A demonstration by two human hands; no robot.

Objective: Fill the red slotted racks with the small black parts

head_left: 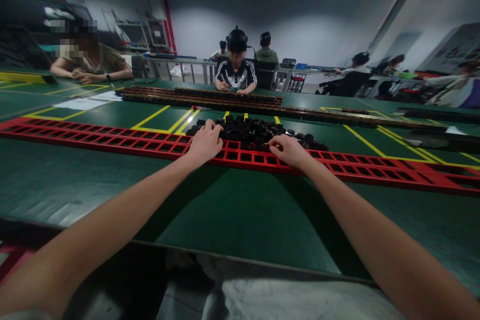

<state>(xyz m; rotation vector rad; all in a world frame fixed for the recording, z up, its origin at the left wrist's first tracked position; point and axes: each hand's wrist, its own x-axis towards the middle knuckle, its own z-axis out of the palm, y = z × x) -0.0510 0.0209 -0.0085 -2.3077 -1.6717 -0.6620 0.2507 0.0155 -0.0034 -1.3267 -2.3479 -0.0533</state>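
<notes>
**Both hands being held over a red lattice frame and a heap of black parts**

A long red lattice frame (249,164) is being supported flat by the green table (240,210). Its long axis is being carried crosswise, from the left edge of the view to the right, with the right end being shown slightly lower. Just behind its middle, a loose heap of small black parts (247,129) is being spread along the same direction, with its near side being overlapped by the frame.

The left hand (207,142) is being held palm down at the heap's left end, its fingers being kept half curled and apart; whether anything is being gripped there cannot be told. The right hand (290,150) is being held at the heap's right part, thumb and forefinger being bent towards each other. A tiny yellow piece (267,143) is being shown beside those fingertips, but whether it is being gripped cannot be told.

Farther back, dark, copper-toned rails (202,100) are being supported nearly parallel to the frame, and a seat opposite is being occupied by a person in a striped jacket (236,77).
</notes>
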